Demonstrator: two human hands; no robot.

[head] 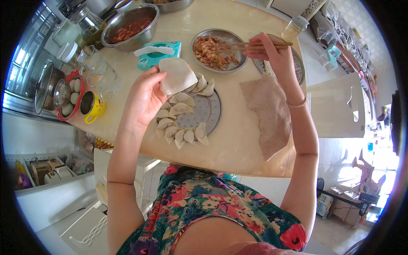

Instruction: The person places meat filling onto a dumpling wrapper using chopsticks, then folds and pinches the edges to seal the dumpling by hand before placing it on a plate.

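A flat, pale dumpling wrapper point(177, 76) lies across the fingers of my left hand point(148, 92), held up over the edge of a round perforated metal tray point(204, 110). Folded dumplings point(181, 109) stand around that tray's left, top and lower rim. My right hand point(271, 52) grips a pair of wooden chopsticks point(237, 47), their tips over the minced filling point(212, 52) in a shallow metal bowl point(237, 65). Beneath my right hand is a second perforated tray point(298, 65), partly hidden by the hand and by a brown cloth point(267, 111).
Behind my left hand are a blue tissue pack point(153, 60) and a steel bowl point(151, 28) of red meat. Glass jugs, a yellow mug point(95, 106) and a red-rimmed basket point(82, 92) of eggs stand at the left. A lidded jar point(294, 28) is at the table's far right corner.
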